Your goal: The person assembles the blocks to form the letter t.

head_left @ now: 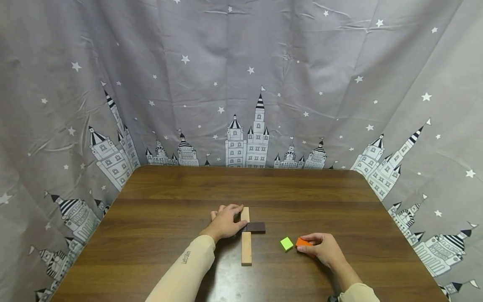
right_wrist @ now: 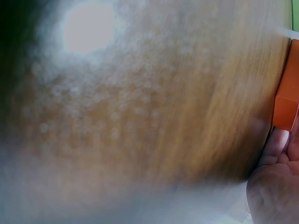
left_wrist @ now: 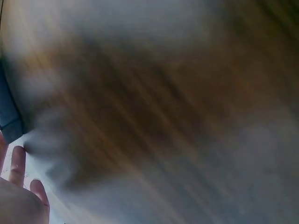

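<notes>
On the table (head_left: 170, 193), my left hand (head_left: 225, 222) grips a dark brown wooden block (left_wrist: 10, 109), mostly hidden beneath the hand in the head view. Its end meets another dark brown block (head_left: 256, 227) lying crosswise. Two pale wooden blocks stand in line with the join: the far pale block (head_left: 245, 214) beside my left fingertips, the near pale block (head_left: 246, 248) toward me. With thumb and fingers, my right hand (head_left: 323, 248) pinches an orange block (head_left: 303, 242), also visible as an orange block (right_wrist: 286, 93) in the right wrist view. Just left of it lies a bright green block (head_left: 286, 243).
A grey curtain (head_left: 211, 84) printed with stars and castles hangs behind the table and along both sides. Much of both wrist views is blurred.
</notes>
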Demonstrator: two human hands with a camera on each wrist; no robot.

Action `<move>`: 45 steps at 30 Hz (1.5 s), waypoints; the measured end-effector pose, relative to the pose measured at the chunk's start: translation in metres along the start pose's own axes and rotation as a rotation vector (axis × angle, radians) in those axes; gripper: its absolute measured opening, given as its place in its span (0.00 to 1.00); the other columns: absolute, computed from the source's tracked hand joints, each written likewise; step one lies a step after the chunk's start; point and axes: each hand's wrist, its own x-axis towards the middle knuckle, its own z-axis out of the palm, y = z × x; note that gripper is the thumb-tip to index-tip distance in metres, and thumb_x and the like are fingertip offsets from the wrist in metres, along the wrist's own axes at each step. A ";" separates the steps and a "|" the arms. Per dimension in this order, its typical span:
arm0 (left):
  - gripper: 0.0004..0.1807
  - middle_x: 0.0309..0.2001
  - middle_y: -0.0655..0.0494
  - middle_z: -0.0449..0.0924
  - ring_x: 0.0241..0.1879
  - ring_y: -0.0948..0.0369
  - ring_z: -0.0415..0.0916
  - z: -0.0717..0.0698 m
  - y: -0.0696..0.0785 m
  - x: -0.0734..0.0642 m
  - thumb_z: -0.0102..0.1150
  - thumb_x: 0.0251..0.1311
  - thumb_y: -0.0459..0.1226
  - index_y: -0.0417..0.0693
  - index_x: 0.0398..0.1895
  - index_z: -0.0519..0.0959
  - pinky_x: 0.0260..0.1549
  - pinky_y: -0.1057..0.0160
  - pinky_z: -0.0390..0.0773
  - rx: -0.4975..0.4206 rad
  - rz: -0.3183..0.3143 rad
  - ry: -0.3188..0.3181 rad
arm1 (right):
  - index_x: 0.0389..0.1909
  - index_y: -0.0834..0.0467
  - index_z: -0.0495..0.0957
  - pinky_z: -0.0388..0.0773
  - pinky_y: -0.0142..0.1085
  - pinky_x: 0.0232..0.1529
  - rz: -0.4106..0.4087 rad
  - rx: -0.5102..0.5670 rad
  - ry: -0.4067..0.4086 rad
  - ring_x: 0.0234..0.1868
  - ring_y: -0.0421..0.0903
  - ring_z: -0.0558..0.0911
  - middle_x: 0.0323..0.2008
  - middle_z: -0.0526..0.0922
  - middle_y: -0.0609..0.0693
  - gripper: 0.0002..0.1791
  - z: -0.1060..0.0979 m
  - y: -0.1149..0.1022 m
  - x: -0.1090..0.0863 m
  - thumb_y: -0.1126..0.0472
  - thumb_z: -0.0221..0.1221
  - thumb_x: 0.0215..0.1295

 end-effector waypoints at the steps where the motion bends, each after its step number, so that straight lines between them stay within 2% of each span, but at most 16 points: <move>1: 0.35 0.69 0.52 0.69 0.63 0.48 0.63 -0.001 0.000 0.000 0.62 0.66 0.52 0.49 0.73 0.70 0.49 0.44 0.54 -0.004 0.005 -0.002 | 0.40 0.60 0.89 0.76 0.35 0.33 -0.002 -0.001 0.001 0.36 0.46 0.78 0.33 0.85 0.47 0.21 0.000 0.000 0.000 0.58 0.81 0.42; 6: 0.43 0.67 0.55 0.68 0.60 0.50 0.62 -0.005 -0.003 -0.004 0.73 0.51 0.59 0.57 0.71 0.73 0.49 0.45 0.53 -0.007 0.066 -0.015 | 0.40 0.61 0.89 0.76 0.37 0.34 -0.016 -0.009 0.001 0.36 0.46 0.79 0.33 0.85 0.47 0.22 0.000 0.000 0.000 0.58 0.81 0.42; 9: 0.45 0.65 0.58 0.69 0.59 0.51 0.61 -0.007 -0.003 -0.006 0.76 0.43 0.61 0.60 0.68 0.77 0.49 0.46 0.53 0.027 0.112 -0.035 | 0.40 0.61 0.89 0.77 0.37 0.35 -0.019 -0.012 0.000 0.36 0.45 0.79 0.33 0.85 0.47 0.22 -0.001 0.000 0.000 0.58 0.81 0.42; 13: 0.42 0.65 0.59 0.69 0.59 0.52 0.62 -0.006 -0.003 -0.008 0.75 0.45 0.61 0.59 0.66 0.79 0.47 0.47 0.54 0.060 0.148 -0.055 | 0.40 0.61 0.89 0.77 0.36 0.35 -0.020 -0.017 0.001 0.36 0.46 0.79 0.33 0.85 0.47 0.22 -0.002 0.001 0.000 0.58 0.81 0.42; 17: 0.40 0.67 0.58 0.70 0.59 0.52 0.63 -0.006 -0.004 -0.010 0.74 0.47 0.61 0.58 0.65 0.80 0.46 0.47 0.54 0.061 0.168 -0.048 | 0.40 0.60 0.89 0.76 0.36 0.35 -0.010 -0.018 0.000 0.37 0.46 0.78 0.34 0.85 0.47 0.22 -0.001 0.003 0.000 0.57 0.81 0.43; 22: 0.37 0.67 0.59 0.71 0.59 0.53 0.65 -0.008 -0.005 -0.012 0.74 0.49 0.59 0.59 0.63 0.80 0.46 0.46 0.53 0.060 0.154 -0.051 | 0.40 0.59 0.89 0.74 0.36 0.35 -0.013 -0.024 0.009 0.36 0.46 0.78 0.34 0.85 0.47 0.21 0.000 0.004 0.000 0.56 0.81 0.43; 30: 0.36 0.66 0.61 0.71 0.59 0.53 0.66 -0.011 -0.006 -0.013 0.75 0.47 0.59 0.61 0.61 0.82 0.46 0.45 0.52 0.091 0.118 -0.059 | 0.42 0.55 0.89 0.76 0.41 0.45 -0.162 -0.088 0.039 0.40 0.44 0.81 0.40 0.87 0.47 0.20 0.007 0.004 -0.006 0.55 0.80 0.46; 35: 0.36 0.66 0.63 0.72 0.59 0.54 0.67 -0.012 -0.005 -0.014 0.75 0.46 0.60 0.63 0.61 0.82 0.46 0.46 0.53 0.119 0.105 -0.060 | 0.45 0.57 0.88 0.80 0.40 0.46 -0.289 -0.100 0.155 0.43 0.46 0.84 0.43 0.87 0.48 0.27 0.014 -0.006 -0.017 0.56 0.82 0.41; 38: 0.36 0.66 0.63 0.71 0.59 0.54 0.66 -0.014 -0.003 -0.014 0.75 0.47 0.60 0.63 0.61 0.82 0.47 0.45 0.53 0.121 0.104 -0.073 | 0.46 0.60 0.87 0.81 0.38 0.42 -0.353 -0.089 0.213 0.39 0.47 0.83 0.40 0.86 0.50 0.30 0.020 -0.018 -0.027 0.56 0.82 0.37; 41: 0.36 0.66 0.62 0.71 0.59 0.54 0.66 -0.015 0.000 -0.014 0.75 0.47 0.60 0.63 0.62 0.81 0.46 0.45 0.53 0.118 0.097 -0.081 | 0.46 0.64 0.85 0.81 0.35 0.37 -0.356 -0.049 0.188 0.35 0.45 0.83 0.35 0.86 0.52 0.31 0.028 -0.031 -0.037 0.56 0.82 0.38; 45: 0.36 0.67 0.61 0.70 0.59 0.54 0.66 -0.015 0.003 -0.014 0.74 0.49 0.60 0.62 0.62 0.81 0.46 0.45 0.53 0.118 0.089 -0.094 | 0.45 0.67 0.84 0.82 0.33 0.34 -0.291 -0.054 0.164 0.31 0.41 0.82 0.34 0.86 0.52 0.32 0.038 -0.041 -0.046 0.54 0.81 0.39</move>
